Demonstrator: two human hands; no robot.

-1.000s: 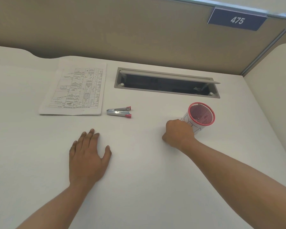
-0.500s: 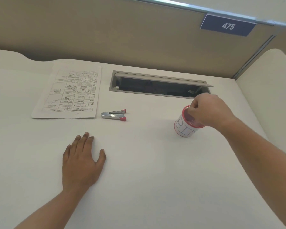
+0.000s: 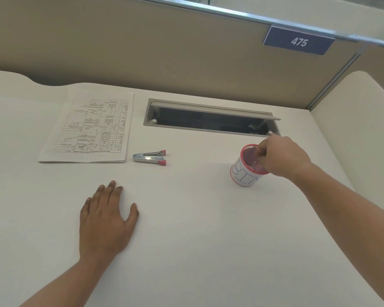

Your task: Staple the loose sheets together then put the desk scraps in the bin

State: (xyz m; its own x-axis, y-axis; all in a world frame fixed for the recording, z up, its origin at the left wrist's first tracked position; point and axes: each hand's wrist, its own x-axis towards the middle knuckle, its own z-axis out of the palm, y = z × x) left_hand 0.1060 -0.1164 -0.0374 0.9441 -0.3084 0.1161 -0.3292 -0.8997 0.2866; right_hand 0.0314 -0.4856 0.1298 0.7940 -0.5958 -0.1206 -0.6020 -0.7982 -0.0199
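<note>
The stack of printed sheets (image 3: pixel 87 129) lies flat at the far left of the white desk (image 3: pixel 186 218). Just right of it rests a silver stapler (image 3: pixel 149 157) with red ends. The bin (image 3: pixel 245 173), a small red mesh cup with a white label reading "BIN", stands to the right. My right hand (image 3: pixel 284 157) hovers over its rim, thumb and fingertips dipping into the mouth and one finger sticking out toward the back. No scrap shows in that hand. My left hand (image 3: pixel 106 220) lies palm down on the desk with fingers spread, holding nothing.
A recessed cable tray (image 3: pixel 211 117) with its grey lid raised opens in the desk behind the bin. A beige partition (image 3: pixel 164 52) with a blue "475" plate (image 3: pixel 298 41) closes the back. A white side panel (image 3: pixel 355 129) stands at the right.
My right hand left the desk surface beside the bin, rose over the bin's rim, and its fingers have dipped into the mouth. My left hand stayed flat.
</note>
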